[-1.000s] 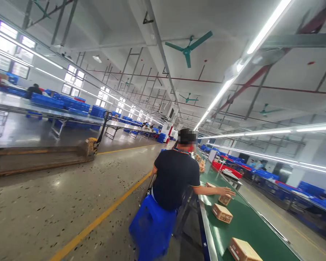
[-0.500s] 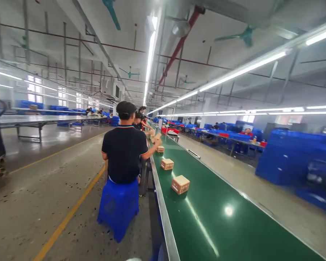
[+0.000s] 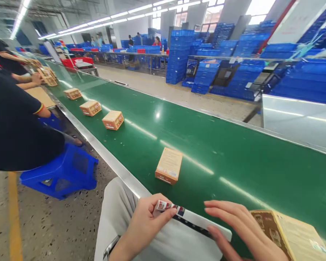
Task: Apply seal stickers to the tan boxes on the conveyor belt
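Observation:
My left hand (image 3: 143,221) pinches one end of a long white strip of labels (image 3: 192,219) held over my lap at the bottom of the view. My right hand (image 3: 233,226) lies flat on the strip's other end, fingers stretched out. A brown box (image 3: 290,235) sits at the bottom right on the green conveyor belt (image 3: 220,148), right beside my right hand. Another small cardboard box (image 3: 169,165) lies flat on the belt just beyond my hands.
Three more boxes (image 3: 113,120) follow up the belt. A co-worker in a black shirt (image 3: 13,119) sits on a blue stool (image 3: 62,172) to my left, others beyond. Stacks of blue crates (image 3: 220,61) stand across the aisle. A steel table (image 3: 299,119) is at right.
The view has swung from looking down the hall at the seated co-worker to down at my lap and the belt. My hands with the label strip have come into view.

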`<state>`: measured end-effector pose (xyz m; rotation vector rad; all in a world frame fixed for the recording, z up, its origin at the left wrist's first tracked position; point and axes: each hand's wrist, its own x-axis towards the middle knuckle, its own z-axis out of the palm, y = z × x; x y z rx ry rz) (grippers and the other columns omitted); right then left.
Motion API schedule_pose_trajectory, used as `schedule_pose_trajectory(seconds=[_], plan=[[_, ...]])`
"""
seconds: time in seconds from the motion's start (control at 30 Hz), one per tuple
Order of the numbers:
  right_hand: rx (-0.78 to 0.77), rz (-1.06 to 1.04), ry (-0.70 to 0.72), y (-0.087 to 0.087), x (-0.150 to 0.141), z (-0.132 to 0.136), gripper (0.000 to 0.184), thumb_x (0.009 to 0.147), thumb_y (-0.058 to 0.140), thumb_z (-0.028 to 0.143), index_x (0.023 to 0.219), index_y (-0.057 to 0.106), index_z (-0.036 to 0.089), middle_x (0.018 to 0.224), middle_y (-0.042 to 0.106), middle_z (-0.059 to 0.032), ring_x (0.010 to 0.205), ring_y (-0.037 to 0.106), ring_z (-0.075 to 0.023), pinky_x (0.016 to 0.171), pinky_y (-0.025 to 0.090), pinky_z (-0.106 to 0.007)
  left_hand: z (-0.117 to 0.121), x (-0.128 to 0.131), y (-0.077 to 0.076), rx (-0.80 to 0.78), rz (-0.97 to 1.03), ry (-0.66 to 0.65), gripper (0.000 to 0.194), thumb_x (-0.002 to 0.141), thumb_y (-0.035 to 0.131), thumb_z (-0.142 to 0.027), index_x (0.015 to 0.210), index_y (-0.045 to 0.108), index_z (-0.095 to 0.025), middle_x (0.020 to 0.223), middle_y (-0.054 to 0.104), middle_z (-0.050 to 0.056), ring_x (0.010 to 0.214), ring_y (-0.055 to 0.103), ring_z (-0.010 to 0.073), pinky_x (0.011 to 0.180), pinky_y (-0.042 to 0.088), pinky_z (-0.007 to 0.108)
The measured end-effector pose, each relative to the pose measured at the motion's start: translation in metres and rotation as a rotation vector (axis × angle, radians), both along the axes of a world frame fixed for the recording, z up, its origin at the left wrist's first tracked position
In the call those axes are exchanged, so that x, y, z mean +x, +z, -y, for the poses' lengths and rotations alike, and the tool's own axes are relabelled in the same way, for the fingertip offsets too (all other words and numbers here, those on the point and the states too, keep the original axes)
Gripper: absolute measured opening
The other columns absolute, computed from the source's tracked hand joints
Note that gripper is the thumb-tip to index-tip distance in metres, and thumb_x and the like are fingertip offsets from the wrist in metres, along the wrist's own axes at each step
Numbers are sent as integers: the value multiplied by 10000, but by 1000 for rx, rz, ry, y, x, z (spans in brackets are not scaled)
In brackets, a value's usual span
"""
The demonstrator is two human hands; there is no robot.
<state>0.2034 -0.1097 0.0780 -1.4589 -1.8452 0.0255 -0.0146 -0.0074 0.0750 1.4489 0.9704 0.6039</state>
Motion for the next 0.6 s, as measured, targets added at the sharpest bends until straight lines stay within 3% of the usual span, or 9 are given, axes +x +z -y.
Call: schedule_pose_trajectory(seconds=[0.17,0.3,0.43,0.6], plan=[[55,228,11,13,-26,-12,171,1060,497,235,1112,654,193,1096,741,-78,958,700,-230,827,540,-352,20,2,-4,-16,-33,44,328,816,626,-462,680,650,-164,603,538,-9,580,430,123,545,353,215],[78,296,76,14,-28,-10,197,1069,459,193,1062,655,187,1067,748,-77,926,703,-220,811,520,-354,32,2,-7,-12,-37,22,335,842,614,-459,678,638,-168,586,525,-20,554,386,110,521,334,206],[39,331,116,8,-25,-6,193,1041,490,130,1040,670,198,1118,742,-70,982,693,-227,883,483,-377,37,4,-8,44,-41,61,342,867,600,-458,674,613,-176,564,487,-38,533,344,103,519,331,207],[165,268,72,2,-31,-3,232,980,522,33,1001,686,195,1017,770,-62,908,714,-216,877,489,-379,37,7,-13,14,-102,93,400,859,611,-485,615,545,-176,551,420,-43,543,337,106,504,296,216]])
